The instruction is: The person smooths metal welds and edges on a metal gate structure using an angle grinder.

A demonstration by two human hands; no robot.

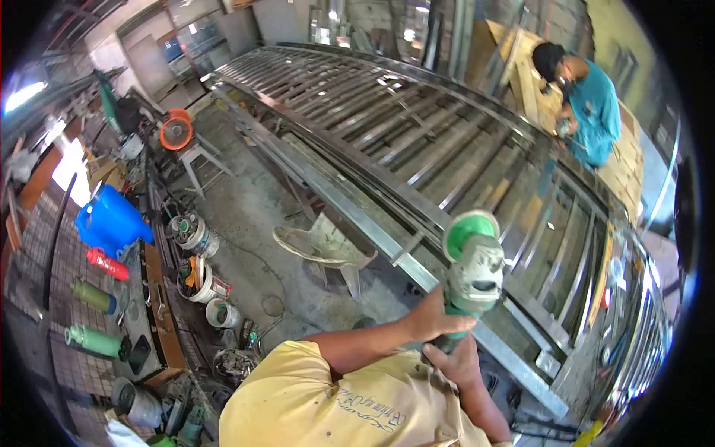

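An angle grinder (477,272) with a grey gear head and a green body points away from me, in front of my yellow shirt. My left hand (438,319) is closed around its body behind the gear head. Farther back, my right hand (456,362) grips the rear of the same tool. A green-faced disc (469,232) sits at the front end, above the metal grille (417,141). Just beneath the grinder runs a long metal bar (514,357) along the near side of the work.
A co-worker in teal (596,112) bends over the grille's far side with a tool. A worn plastic chair (328,249) stands left of the bars. Buckets (197,235), a blue jug (112,220) and bottles (97,339) line the left side; an orange bucket (176,130) is farther back.
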